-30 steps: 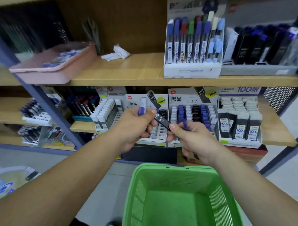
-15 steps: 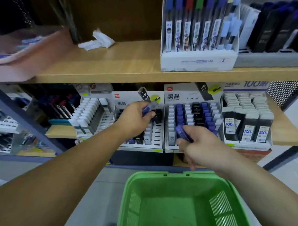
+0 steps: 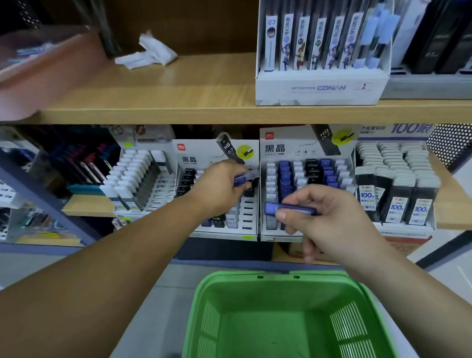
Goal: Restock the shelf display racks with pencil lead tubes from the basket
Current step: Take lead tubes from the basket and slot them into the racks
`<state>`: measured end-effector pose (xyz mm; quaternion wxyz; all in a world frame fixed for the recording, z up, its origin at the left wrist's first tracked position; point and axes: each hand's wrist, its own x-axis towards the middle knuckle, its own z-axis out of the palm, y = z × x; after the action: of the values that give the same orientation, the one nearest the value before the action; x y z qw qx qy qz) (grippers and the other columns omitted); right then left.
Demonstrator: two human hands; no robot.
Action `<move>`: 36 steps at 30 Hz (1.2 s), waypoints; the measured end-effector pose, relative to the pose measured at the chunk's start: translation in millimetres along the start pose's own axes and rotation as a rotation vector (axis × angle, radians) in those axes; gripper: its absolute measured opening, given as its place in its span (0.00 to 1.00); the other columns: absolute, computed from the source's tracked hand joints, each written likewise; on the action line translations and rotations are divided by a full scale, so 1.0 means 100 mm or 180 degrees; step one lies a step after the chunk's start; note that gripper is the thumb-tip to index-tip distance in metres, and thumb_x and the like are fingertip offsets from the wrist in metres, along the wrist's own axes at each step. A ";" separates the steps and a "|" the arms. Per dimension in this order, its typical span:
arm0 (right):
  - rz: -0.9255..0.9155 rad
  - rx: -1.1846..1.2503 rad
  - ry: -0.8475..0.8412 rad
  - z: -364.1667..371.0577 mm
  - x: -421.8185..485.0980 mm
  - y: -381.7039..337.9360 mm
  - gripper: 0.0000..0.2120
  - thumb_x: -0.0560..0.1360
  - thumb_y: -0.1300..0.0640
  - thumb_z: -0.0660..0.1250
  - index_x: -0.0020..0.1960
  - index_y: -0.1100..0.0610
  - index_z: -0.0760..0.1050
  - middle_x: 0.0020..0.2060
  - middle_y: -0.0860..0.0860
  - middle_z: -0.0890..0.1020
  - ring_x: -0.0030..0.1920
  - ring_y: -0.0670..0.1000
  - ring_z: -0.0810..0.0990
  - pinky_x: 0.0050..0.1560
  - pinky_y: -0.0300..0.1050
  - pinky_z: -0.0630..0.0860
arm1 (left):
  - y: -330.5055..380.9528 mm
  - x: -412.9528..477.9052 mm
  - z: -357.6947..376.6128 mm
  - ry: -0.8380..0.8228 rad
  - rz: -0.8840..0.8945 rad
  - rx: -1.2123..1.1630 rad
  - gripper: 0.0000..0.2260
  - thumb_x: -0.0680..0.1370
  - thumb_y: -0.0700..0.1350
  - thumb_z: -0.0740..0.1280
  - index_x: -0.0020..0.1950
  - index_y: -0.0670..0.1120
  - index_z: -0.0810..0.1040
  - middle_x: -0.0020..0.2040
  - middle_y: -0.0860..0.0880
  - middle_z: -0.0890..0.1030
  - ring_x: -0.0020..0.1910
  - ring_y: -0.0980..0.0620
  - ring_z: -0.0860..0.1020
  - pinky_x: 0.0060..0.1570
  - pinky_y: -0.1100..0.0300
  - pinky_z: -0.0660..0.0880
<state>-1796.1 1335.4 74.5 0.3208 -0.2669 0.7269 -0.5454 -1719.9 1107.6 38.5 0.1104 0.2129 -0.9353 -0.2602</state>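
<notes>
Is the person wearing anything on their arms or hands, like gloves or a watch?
No. Both the left hand and the right hand are bare, without gloves or rings that show. The left forearm and right forearm are bare too: no sleeve, watch or bracelet in view.

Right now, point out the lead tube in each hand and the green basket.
left-hand tube (image 3: 250, 175): head view, clear end past the fingers.
right-hand tube (image 3: 295, 209): head view, middle of the blue barrel.
green basket (image 3: 279, 277): head view, far rim.

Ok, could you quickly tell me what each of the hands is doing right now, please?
Left hand: grips a blue pencil lead tube.
Right hand: pinches a second blue pencil lead tube.
</notes>
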 end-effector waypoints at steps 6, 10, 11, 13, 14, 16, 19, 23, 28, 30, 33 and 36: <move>-0.0137 -0.0136 0.0150 0.03 0.07 0.05 0.06 0.82 0.55 0.67 0.52 0.46 0.81 0.28 0.50 0.76 0.24 0.53 0.72 0.29 0.48 0.78 | 0.06 0.06 0.02 0.0114 -0.0071 0.0216 0.19 0.80 0.39 0.70 0.33 0.54 0.69 0.43 0.48 0.71 0.37 0.49 0.70 0.36 0.58 0.60; -0.0041 0.0074 0.0095 0.08 0.07 0.02 0.05 0.82 0.58 0.67 0.56 0.50 0.73 0.36 0.55 0.84 0.25 0.54 0.76 0.30 0.46 0.78 | 0.03 0.06 0.06 0.0323 0.0007 0.0162 0.06 0.79 0.39 0.70 0.42 0.41 0.81 0.43 0.45 0.76 0.39 0.46 0.74 0.37 0.57 0.66; -0.0026 0.0134 0.0131 0.09 0.08 0.01 0.07 0.81 0.58 0.69 0.55 0.52 0.71 0.38 0.56 0.85 0.26 0.55 0.77 0.30 0.48 0.80 | 0.02 0.05 0.06 0.0390 0.0048 0.0136 0.05 0.79 0.39 0.70 0.44 0.40 0.82 0.42 0.44 0.78 0.39 0.45 0.75 0.37 0.56 0.68; -0.0028 0.0180 0.0236 0.09 0.09 0.00 0.10 0.80 0.59 0.71 0.54 0.54 0.70 0.38 0.56 0.86 0.28 0.56 0.80 0.31 0.50 0.82 | 0.00 0.04 0.05 0.0349 0.0010 0.0189 0.05 0.79 0.39 0.70 0.43 0.42 0.82 0.39 0.45 0.79 0.39 0.45 0.76 0.36 0.56 0.70; -0.0070 0.0156 0.0285 0.09 0.09 0.00 0.10 0.79 0.60 0.71 0.54 0.55 0.70 0.38 0.55 0.87 0.29 0.56 0.82 0.32 0.50 0.83 | 0.00 0.04 0.05 0.0247 -0.0078 0.0240 0.06 0.79 0.40 0.70 0.41 0.45 0.81 0.38 0.47 0.78 0.38 0.46 0.76 0.35 0.57 0.68; -0.0217 0.0089 0.0388 0.10 0.11 -0.01 0.08 0.79 0.61 0.72 0.53 0.54 0.73 0.38 0.53 0.87 0.31 0.55 0.85 0.34 0.50 0.83 | 0.02 0.05 0.03 0.0085 -0.0260 0.0194 0.09 0.80 0.42 0.70 0.39 0.47 0.79 0.35 0.49 0.77 0.36 0.47 0.75 0.34 0.59 0.67; -0.0360 0.0024 0.0515 0.14 0.17 0.01 0.06 0.79 0.62 0.71 0.51 0.51 0.77 0.39 0.54 0.87 0.33 0.54 0.86 0.37 0.51 0.84 | 0.04 0.01 -0.06 0.0390 -0.0527 -0.0436 0.12 0.80 0.44 0.71 0.37 0.45 0.78 0.29 0.51 0.72 0.28 0.56 0.71 0.29 0.62 0.66; -0.0434 -0.0503 0.0442 0.21 0.25 0.03 0.09 0.82 0.61 0.65 0.55 0.48 0.78 0.41 0.53 0.86 0.35 0.45 0.85 0.46 0.51 0.84 | -0.02 -0.17 -0.24 0.0830 -0.0708 -0.0616 0.18 0.82 0.50 0.70 0.39 0.39 0.74 0.28 0.50 0.68 0.26 0.55 0.67 0.29 0.58 0.64; -0.0592 -0.0731 0.0575 0.34 0.39 -0.02 0.11 0.82 0.61 0.67 0.62 0.52 0.81 0.47 0.48 0.83 0.47 0.51 0.85 0.52 0.50 0.82 | -0.05 -0.43 -0.30 -0.0117 -0.1235 -0.1271 0.13 0.79 0.51 0.73 0.48 0.41 0.77 0.35 0.48 0.72 0.32 0.51 0.70 0.31 0.61 0.67; -0.0462 -0.0539 0.0682 0.38 0.44 -0.06 0.11 0.80 0.61 0.71 0.61 0.52 0.81 0.45 0.49 0.84 0.46 0.55 0.85 0.51 0.49 0.82 | -0.03 -0.47 -0.35 -0.0316 -0.1613 -0.2010 0.05 0.80 0.44 0.69 0.52 0.44 0.76 0.35 0.48 0.71 0.31 0.51 0.68 0.27 0.61 0.64; -0.0273 -0.0172 0.0751 0.48 0.47 -0.14 0.08 0.77 0.63 0.74 0.52 0.53 0.79 0.41 0.53 0.84 0.36 0.53 0.86 0.35 0.40 0.79 | -0.01 -0.51 -0.45 -0.0368 -0.1751 -0.2938 0.03 0.81 0.38 0.63 0.54 0.44 0.74 0.36 0.48 0.72 0.29 0.53 0.67 0.26 0.61 0.59; 0.0040 0.0515 0.0663 0.58 0.44 -0.25 0.07 0.76 0.67 0.73 0.51 0.59 0.78 0.42 0.58 0.86 0.33 0.52 0.85 0.30 0.43 0.78 | -0.03 -0.57 -0.48 -0.0370 -0.1548 -0.2864 0.04 0.83 0.45 0.68 0.51 0.46 0.75 0.34 0.50 0.68 0.29 0.55 0.64 0.26 0.62 0.58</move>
<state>-1780.2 1260.1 79.7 0.2674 -0.1776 0.7115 -0.6250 -1653.7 1110.1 71.9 0.0752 0.3409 -0.6587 -0.6665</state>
